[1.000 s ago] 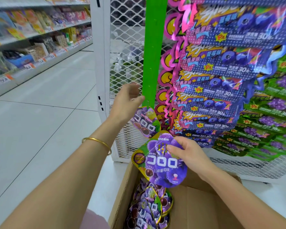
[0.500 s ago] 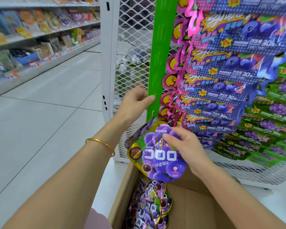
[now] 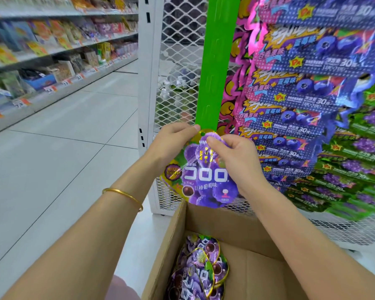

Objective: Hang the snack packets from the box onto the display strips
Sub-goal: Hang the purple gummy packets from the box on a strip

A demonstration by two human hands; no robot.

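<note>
Aisle floor (image 3: pixel 63 137) lies open to the left, bounded by stocked shelves (image 3: pixel 52 50) along the far left. A white post (image 3: pixel 148 83) and a mesh panel (image 3: pixel 178 61) stand ahead. The green strip (image 3: pixel 214 72) hangs in front of the mesh, its left edge free and its right edge crowded by hanging blue packets (image 3: pixel 301 94). Green packets (image 3: pixel 366 148) hang further right. The open box (image 3: pixel 236 230) sits below the hands, just in front of the mesh base.

Both forearms reach forward over the box. The left hand (image 3: pixel 173 141), bangle (image 3: pixel 123 195) on its wrist, has fingers curled and its thumb tip pinching the upper left edge of the packet (image 3: pixel 206 180). The right hand (image 3: pixel 234 152) pinches the packet's top from the right between thumb and curled fingers. The packet hangs upright, face toward the camera, its top edge meeting the strip's lower end. Whether it is hooked on cannot be told. More purple packets (image 3: pixel 201 267) lie heaped in the box's left corner.

The held packet reads "コロロ" and "巨峰葡萄味". The blue packets show "蓝莓味" and "30". Shelf price tags are too blurred to read.
</note>
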